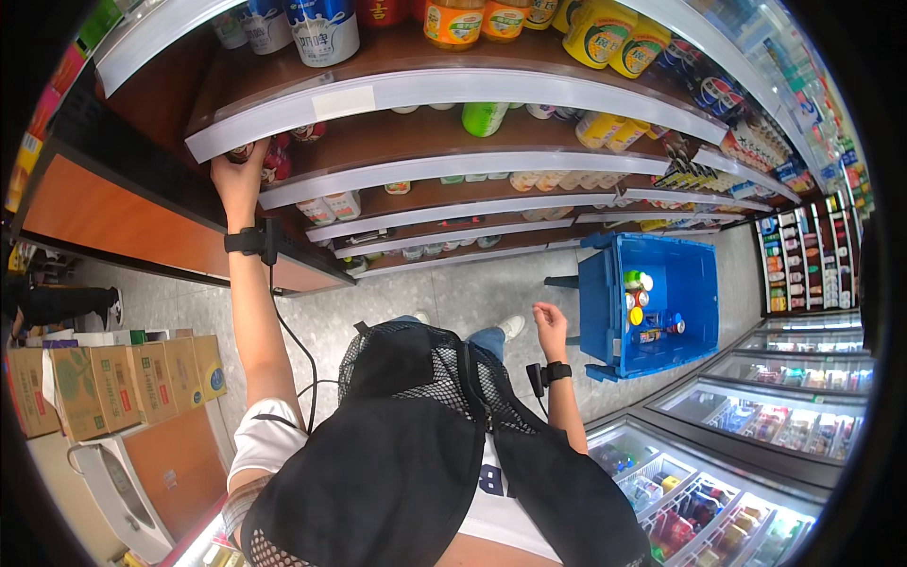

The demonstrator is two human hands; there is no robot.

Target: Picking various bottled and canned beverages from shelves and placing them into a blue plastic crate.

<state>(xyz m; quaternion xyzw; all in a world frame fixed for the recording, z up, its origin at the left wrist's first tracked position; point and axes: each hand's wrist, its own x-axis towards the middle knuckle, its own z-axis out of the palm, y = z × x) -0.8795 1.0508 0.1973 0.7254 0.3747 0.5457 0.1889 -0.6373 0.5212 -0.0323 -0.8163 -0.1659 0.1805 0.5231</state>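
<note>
My left hand (238, 180) reaches to the left end of a shelf below the white price rail (453, 93). Its fingers curve around a dark drink can (240, 153), partly hidden by the rail and the hand. Beside it stand more dark red cans (276, 161). Down at my right side hangs my right hand (549, 324), its fingers curled in with nothing visible in them. Just right of that hand is a blue plastic basket (605, 345) with several cans and bottles (639, 299) lying inside.
Shelves above hold blue-white cans (323, 33), orange-labelled jars (453, 23) and yellow cans (600, 33). Cardboard boxes (142, 383) stand at the left. Glass-topped freezers (756, 416) line the right side. A cable (304, 354) hangs from my left wrist strap.
</note>
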